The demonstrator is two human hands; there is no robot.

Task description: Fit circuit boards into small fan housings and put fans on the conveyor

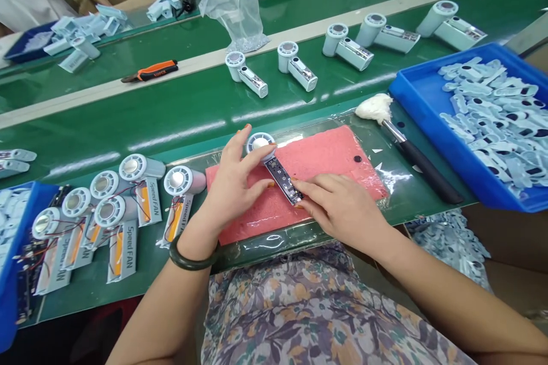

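Note:
A light blue handheld fan [260,141] lies on a pink mat [329,162], its round head toward the back and a black circuit board [280,174] exposed along its handle. My left hand [235,174] holds the fan's head, the index finger over its rim and the thumb near the board. At the handle's lower end, my right hand [336,202] grips the fan with thumb and fingertips on the board's end. Parts of the handle are hidden under my fingers.
Several fans with wires and orange parts [122,256] stand at left by a blue bin [8,319]. Assembled fans [295,65] line the green conveyor [180,102]. At right are a black-handled tool with a white wrapped head [422,165] and a blue tray [471,174] of covers. Pliers [156,70] lie behind.

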